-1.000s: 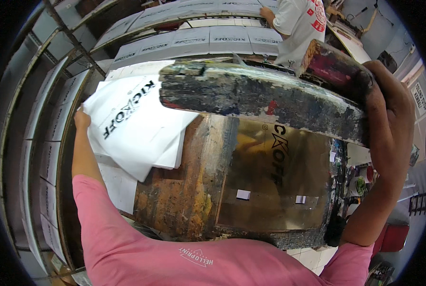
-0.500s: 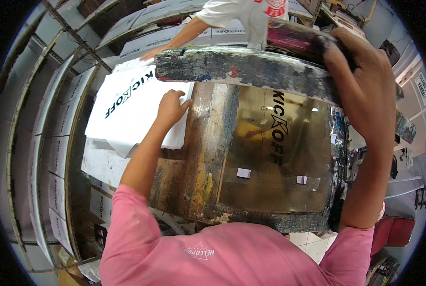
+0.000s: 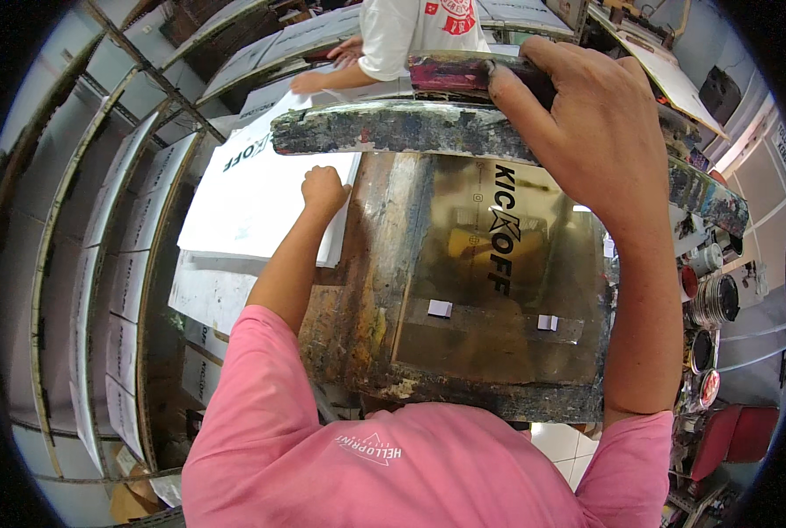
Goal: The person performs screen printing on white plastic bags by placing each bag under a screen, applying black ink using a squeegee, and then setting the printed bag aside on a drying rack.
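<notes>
1. Two hands work at one landmark, the paint-crusted printing screen frame (image 3: 463,290), which lies tilted in front of the person in the pink shirt.
2. Right hand (image 3: 600,132) sits at the frame's far edge, its fingers (image 3: 521,84) curled tight and grasping the squeegee (image 3: 450,75), a stained bar with a reddish handle lying across that far edge.
3. Left hand (image 3: 323,189) lies just beside the frame's left edge, fingers clenched into a loose fist, knuckles resting on the white printed sheet (image 3: 252,198).
4. That white sheet tops a stack on the surface, left of the frame and touching its side.
5. Beyond the frame's far edge, another person's hands (image 3: 309,81) rest on more white sheets.
6. Right of the frame stand several round ink tins (image 3: 714,299).
7. Left of the frame, drying racks (image 3: 102,264) curve away.
</notes>
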The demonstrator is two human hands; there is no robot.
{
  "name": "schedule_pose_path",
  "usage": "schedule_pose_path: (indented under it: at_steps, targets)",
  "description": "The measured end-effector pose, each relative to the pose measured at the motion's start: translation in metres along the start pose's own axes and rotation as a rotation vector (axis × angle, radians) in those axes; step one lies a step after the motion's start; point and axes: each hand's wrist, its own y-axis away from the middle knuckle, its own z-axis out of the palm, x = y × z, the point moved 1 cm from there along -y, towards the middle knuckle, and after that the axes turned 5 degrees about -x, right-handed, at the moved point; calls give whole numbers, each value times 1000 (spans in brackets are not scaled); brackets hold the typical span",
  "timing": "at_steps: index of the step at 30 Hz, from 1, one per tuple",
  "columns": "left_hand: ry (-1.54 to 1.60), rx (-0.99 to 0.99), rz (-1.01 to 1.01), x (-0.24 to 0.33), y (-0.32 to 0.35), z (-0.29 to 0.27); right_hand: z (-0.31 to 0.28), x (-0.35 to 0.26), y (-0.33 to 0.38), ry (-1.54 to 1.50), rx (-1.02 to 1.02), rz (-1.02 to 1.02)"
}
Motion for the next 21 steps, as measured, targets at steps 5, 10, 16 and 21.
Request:
schedule_pose_path:
  at_steps: [5,10,16,21]
  targets:
    - [16,-28,-21,8,5,-5,0,1,1,10,6,0]
    - [28,-97,-64,-1,-12,6,2,2,1,17,16,1]
    - [121,-110,-114,-6,-18,5,2,7,-1,32,26,-24]
    - [279,-220,-121,-21,-29,-2,2,7,-4,-30,-2,8]
